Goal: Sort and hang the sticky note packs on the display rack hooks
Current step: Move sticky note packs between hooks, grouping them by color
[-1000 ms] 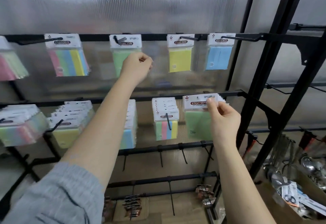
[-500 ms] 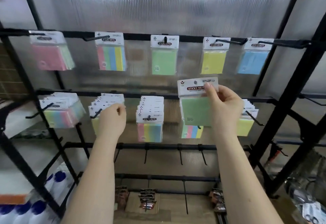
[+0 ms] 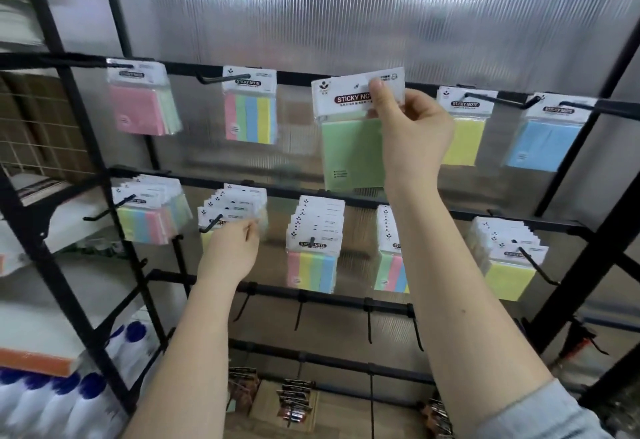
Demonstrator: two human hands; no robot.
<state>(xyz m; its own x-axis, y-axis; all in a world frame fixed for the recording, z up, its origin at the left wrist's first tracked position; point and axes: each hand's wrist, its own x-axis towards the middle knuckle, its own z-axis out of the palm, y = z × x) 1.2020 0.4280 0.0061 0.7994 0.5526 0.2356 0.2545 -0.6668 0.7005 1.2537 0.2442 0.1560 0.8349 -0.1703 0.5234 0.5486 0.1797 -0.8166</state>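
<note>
Right hand [image 3: 412,134] pinching green pack [image 3: 349,151] by its white "STICKY NOTE" header, raised before top rail of display rack [image 3: 588,168]; left hand [image 3: 230,253] curled around yellow packs [image 3: 235,210] on lower-row hook; striped packs [image 3: 313,251], same label, hung alongside.

the right hand [image 3: 414,134] pinches the white header card of a green sticky note pack [image 3: 353,127], holding it tilted in front of the top rail of the black metal display rack [image 3: 86,148]. on that rail hang a pink pack [image 3: 138,106], a striped multicolour pack [image 3: 250,109], a yellow pack [image 3: 462,127] and a blue pack [image 3: 545,137]. the left hand [image 3: 230,253] grips a stack of yellow packs [image 3: 235,210] on a middle-rail hook [image 3: 209,224], beside 4 other stacks.
</note>
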